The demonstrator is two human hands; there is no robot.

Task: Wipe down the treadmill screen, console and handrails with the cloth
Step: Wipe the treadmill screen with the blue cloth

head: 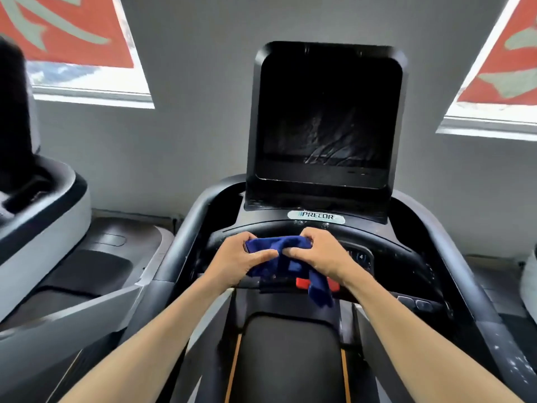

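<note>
A dark blue cloth is bunched between both hands over the middle of the black console. My left hand grips its left end and my right hand grips its right end, thumbs nearly meeting. A tail of the cloth hangs down past the red stop button. The dark screen rises behind the console, streaked with smears in its lower part. The left handrail and right handrail curve down both sides; the right one shows white specks.
A neighbouring machine with a grey-white console stands at the left. The treadmill belt runs below my arms. A grey wall with two windows and red banners lies ahead.
</note>
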